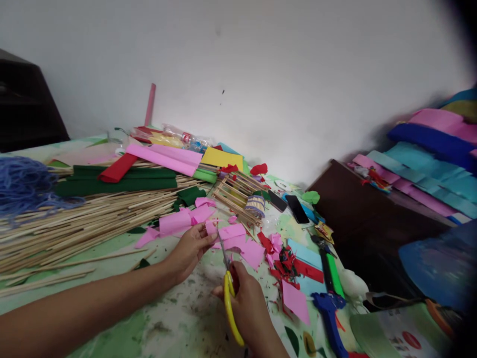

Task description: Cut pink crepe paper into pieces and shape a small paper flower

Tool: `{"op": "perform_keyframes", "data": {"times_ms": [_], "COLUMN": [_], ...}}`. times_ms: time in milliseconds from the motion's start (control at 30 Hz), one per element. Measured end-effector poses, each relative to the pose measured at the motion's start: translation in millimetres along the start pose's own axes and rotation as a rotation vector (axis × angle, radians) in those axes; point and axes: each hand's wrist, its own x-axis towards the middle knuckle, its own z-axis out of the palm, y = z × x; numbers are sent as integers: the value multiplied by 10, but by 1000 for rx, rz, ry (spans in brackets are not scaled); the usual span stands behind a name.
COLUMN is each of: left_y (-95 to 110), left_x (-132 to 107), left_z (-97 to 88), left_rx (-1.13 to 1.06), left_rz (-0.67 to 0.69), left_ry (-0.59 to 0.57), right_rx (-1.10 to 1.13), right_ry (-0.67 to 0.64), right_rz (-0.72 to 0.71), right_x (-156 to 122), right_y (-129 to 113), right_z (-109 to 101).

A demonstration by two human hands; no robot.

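A pink paper piece (228,232) lies near the middle of the tabletop (179,313), its left end pinched between the thumb and fingertips of the left hand (188,251). The scissors (228,293), with yellow handles, point away from the near edge, their blades meeting the paper's lower edge. The right hand (249,307) is closed around the handles, fingers through the loops. More pink offcuts (179,221) lie just beyond the left hand, and red scraps (286,263) are heaped to the right of the cut piece. A blue glue gun (330,313) rests toward the right edge, near the front. A bundle of thin wooden sticks (85,219) runs across the left half, with blue yarn (22,184) at the left edge and dark green paper rolls (112,180) behind the sticks. Two phones (297,209) lie toward the far right corner, beside a small stick frame (236,194).
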Motion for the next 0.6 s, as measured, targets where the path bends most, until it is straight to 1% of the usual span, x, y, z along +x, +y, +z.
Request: {"op": "perform_keyframes", "data": {"times_ms": [200,400,533,600], "left_y": [20,34,48,58], "left_x": [-4,-11,5,17], "left_z": [12,13,-2,-8], "left_rx": [2,-44,-164,-187], "left_rz": [-2,-8,-7,-10], "left_ry": [-7,-16,37,69], "right_rx": [-8,-34,-46,-43], "right_ry": [28,26,25,24], "right_rz": [-15,-9,0,10], "right_x": [16,14,21,23], "right_y": [60,49,73,84], "right_z": [34,29,46,50]}}
